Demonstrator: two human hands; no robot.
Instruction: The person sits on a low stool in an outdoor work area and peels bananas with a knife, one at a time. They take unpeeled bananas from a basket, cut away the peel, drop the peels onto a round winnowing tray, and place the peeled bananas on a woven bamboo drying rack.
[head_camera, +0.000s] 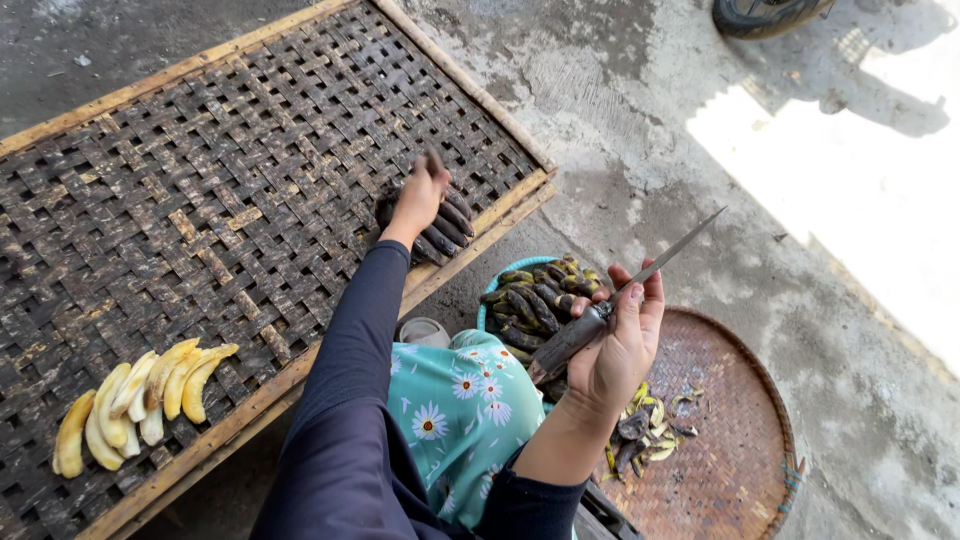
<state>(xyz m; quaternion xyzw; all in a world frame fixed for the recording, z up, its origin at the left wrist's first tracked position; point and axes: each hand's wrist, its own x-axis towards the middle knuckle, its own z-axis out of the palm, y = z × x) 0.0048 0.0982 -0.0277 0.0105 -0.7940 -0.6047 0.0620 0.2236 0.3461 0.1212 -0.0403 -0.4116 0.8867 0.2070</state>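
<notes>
My left hand (418, 198) reaches out over the woven bamboo drying rack (200, 190) and rests on a small cluster of dark-skinned bananas (447, 224) at the rack's right edge; the fingers look blurred. My right hand (622, 345) is held up over my lap, gripping a knife (610, 305) with a dark handle and a thin blade that points up and to the right. Several peeled yellow bananas (135, 400) lie in a row on the rack's near left corner.
A teal basin (492, 290) full of dark unpeeled bananas (535, 295) sits beside my knee. A round woven tray (735, 440) to the right holds banana peels (645, 430). Concrete ground lies beyond, with a tyre (765, 14) at the top right.
</notes>
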